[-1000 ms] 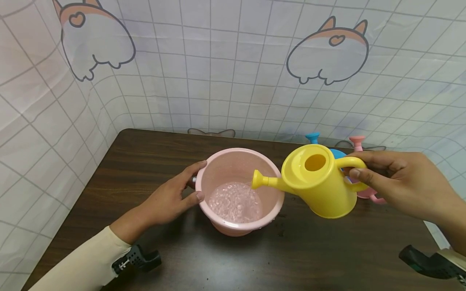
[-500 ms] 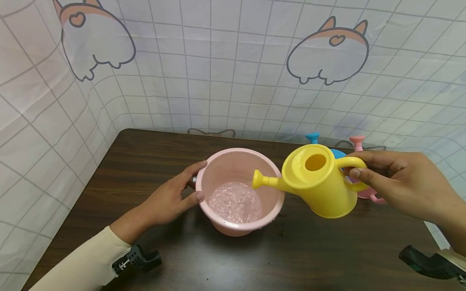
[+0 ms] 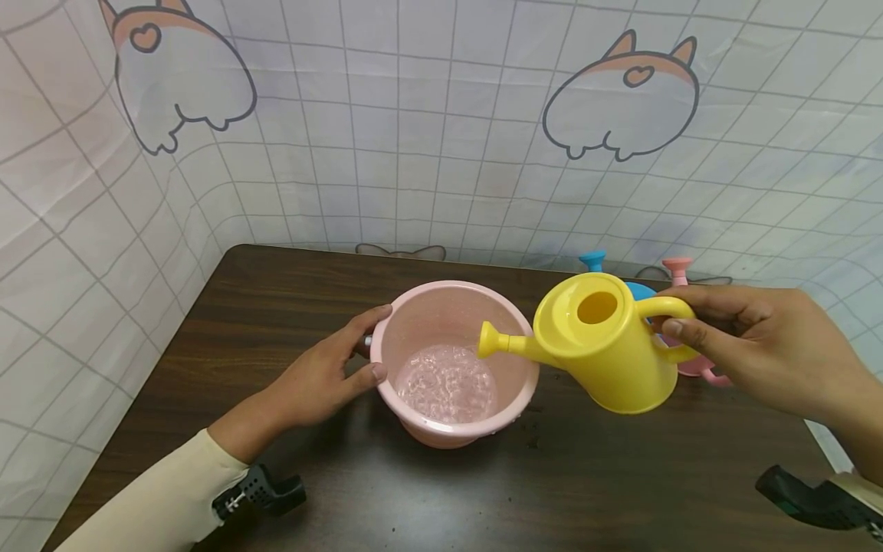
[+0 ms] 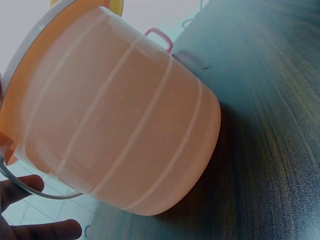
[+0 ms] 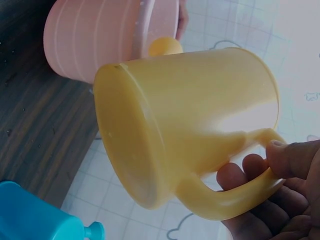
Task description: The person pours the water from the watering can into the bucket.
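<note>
Right hand [image 3: 773,353] in head view pinches the yellow watering can [image 3: 610,368] at its handle [image 3: 662,307], thumb against fingers. Can is off the worktop [image 3: 552,491], tilted left; spout [image 3: 524,346] crosses the bucket's near-right rim, rose [image 3: 488,340] above the inside. Left hand [image 3: 317,376] is spread, thumb and a fingertip on the left rim of the pink bucket [image 3: 448,318]. Bucket stands upright on the worktop, shallow water [image 3: 448,383] in the bottom, surface rippled. No clear stream visible from the rose. Blue watering can [image 3: 592,261] and pink watering can [image 3: 677,266] sit behind the yellow one, mostly hidden. Left wrist: bucket wall fills the view; two left fingers [image 4: 47,231] lie apart by the wire bail [image 4: 55,196], clear of the wall. Can't tell if one touches the bail. Right wrist: thumb on top of the handle, fingers curled through the loop, firm enough by the look of it; drops [image 5: 9,132] on the worktop. Step, my read: pouring from can into bucket, underway or nearly done; fill level in the can can't be told. Next move calls for rose over the bucket, base raised for more tilt, left hand bracing the rim.
</note>
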Demonstrator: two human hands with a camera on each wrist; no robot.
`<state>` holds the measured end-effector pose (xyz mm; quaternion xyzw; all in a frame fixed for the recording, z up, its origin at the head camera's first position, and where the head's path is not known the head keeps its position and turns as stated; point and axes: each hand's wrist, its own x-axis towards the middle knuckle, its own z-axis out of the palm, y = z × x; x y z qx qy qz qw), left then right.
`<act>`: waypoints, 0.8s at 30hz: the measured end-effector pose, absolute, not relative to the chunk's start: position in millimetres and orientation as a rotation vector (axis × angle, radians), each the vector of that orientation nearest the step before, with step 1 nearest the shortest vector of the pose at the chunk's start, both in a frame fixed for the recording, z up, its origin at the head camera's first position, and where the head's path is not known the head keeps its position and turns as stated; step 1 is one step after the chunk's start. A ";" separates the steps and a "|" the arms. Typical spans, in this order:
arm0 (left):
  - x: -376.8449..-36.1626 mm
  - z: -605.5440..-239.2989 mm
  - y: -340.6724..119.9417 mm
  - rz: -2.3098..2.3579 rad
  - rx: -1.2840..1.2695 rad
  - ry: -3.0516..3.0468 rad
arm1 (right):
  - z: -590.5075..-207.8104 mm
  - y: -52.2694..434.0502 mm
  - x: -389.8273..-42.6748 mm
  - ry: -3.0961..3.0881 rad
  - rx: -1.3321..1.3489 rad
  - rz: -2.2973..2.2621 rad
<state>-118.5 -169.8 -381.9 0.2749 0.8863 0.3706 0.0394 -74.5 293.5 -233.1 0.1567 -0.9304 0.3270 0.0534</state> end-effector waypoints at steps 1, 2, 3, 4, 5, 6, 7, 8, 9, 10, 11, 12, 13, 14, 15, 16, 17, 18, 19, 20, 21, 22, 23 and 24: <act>-118.5 -381.9 -169.8 1.136 0.840 2.716 | -232.9 293.3 -74.5 -2.831 0.468 0.988; -118.5 -381.9 -169.7 1.136 0.839 2.716 | -232.6 293.1 -74.5 -2.833 0.464 0.984; -118.5 -381.9 -169.7 1.137 0.838 2.716 | -232.4 293.0 -74.5 -2.831 0.465 0.970; -118.6 -382.0 -169.7 1.138 0.839 2.716 | -232.2 292.9 -74.7 -2.828 0.468 0.951; -118.7 -382.0 -169.6 1.139 0.836 2.715 | -232.0 292.8 -74.8 -2.827 0.468 0.941; -118.8 -382.2 -169.8 1.138 0.840 2.715 | -231.8 292.7 -74.8 -2.825 0.466 0.935; -119.0 -382.2 -169.8 1.139 0.840 2.715 | -231.7 292.6 -74.9 -2.826 0.463 0.926; -119.2 -382.2 -169.7 1.137 0.841 2.715 | -231.6 292.6 -74.9 -2.831 0.457 0.927; -119.3 -382.1 -169.7 1.138 0.842 2.714 | -231.5 292.6 -74.9 -2.836 0.449 0.929; -119.4 -382.0 -169.6 1.137 0.842 2.714 | -231.4 292.6 -74.8 -2.840 0.441 0.933; -119.5 -381.8 -169.5 1.138 0.840 2.713 | -231.3 292.6 -74.6 -2.845 0.433 0.941; -119.5 -381.8 -169.5 1.138 0.839 2.712 | -231.2 292.6 -74.6 -2.848 0.429 0.942; -119.5 -381.6 -169.2 1.141 0.835 2.711 | -231.1 292.5 -74.5 -2.850 0.427 0.945; -119.6 -381.8 -169.4 1.137 0.837 2.712 | -231.0 292.5 -74.5 -2.849 0.429 0.940; -119.6 -381.8 -169.4 1.137 0.836 2.712 | -230.9 292.5 -74.6 -2.847 0.433 0.934; -119.6 -382.0 -169.4 1.136 0.836 2.713 | -230.8 292.4 -74.6 -2.847 0.436 0.930; -119.7 -382.2 -169.5 1.136 0.835 2.713 | -230.6 292.3 -74.6 -2.848 0.437 0.923; -119.7 -382.3 -169.4 1.138 0.835 2.713 | -230.5 292.2 -74.6 -2.849 0.437 0.919; -119.8 -382.5 -169.5 1.142 0.840 2.712 | -230.4 292.4 -74.7 -2.846 0.441 0.915; -119.8 -382.6 -169.5 1.144 0.843 2.711 | -230.4 292.5 -74.7 -2.842 0.448 0.908; -119.9 -382.6 -169.6 1.149 0.845 2.709 | -230.4 292.7 -74.7 -2.838 0.454 0.905; -120.0 -382.9 -169.8 1.149 0.852 2.710 | -230.5 292.8 -74.6 -2.837 0.456 0.910; -119.9 -383.1 -169.9 1.153 0.855 2.708 | -230.6 293.0 -74.5 -2.831 0.463 0.908; -119.9 -383.2 -169.9 1.154 0.858 2.707 | -230.8 293.3 -74.5 -2.829 0.468 0.914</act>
